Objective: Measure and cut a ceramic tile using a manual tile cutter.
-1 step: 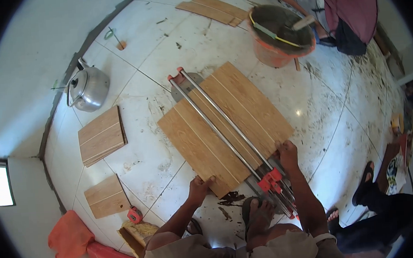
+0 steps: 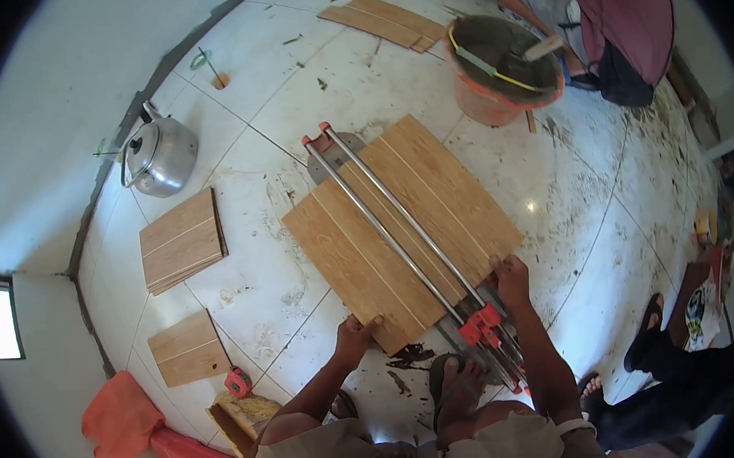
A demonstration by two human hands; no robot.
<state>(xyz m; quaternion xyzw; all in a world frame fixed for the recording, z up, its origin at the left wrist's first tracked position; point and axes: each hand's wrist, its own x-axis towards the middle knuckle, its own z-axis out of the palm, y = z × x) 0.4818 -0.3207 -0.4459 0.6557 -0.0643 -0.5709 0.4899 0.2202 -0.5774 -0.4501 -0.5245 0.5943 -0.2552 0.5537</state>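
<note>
A large square wood-look tile (image 2: 334,248) lies on a manual tile cutter (image 2: 480,325), under its two long steel rails. The cutter's red carriage sits at the near end, just off the tile's edge. My left hand (image 2: 356,339) is closed on the tile's near left corner, thumb on top. At the near right corner, my right hand (image 2: 511,278) grips the tile's edge with bent fingers, beside the carriage. The fingers under the tile are hidden. The cutter's grey base shows past the far edge.
A stack of cut tiles (image 2: 181,242), a smaller tile piece (image 2: 190,350), a red tape measure (image 2: 238,381) and a kettle (image 2: 163,156) stand to the left. Far right, a bucket of mortar (image 2: 494,101) stands near a crouching person (image 2: 620,20). Another person's legs (image 2: 668,395) are at right.
The whole view has shifted slightly. Both my hands keep the same hold on the tile, and the carriage stays at the near end.
</note>
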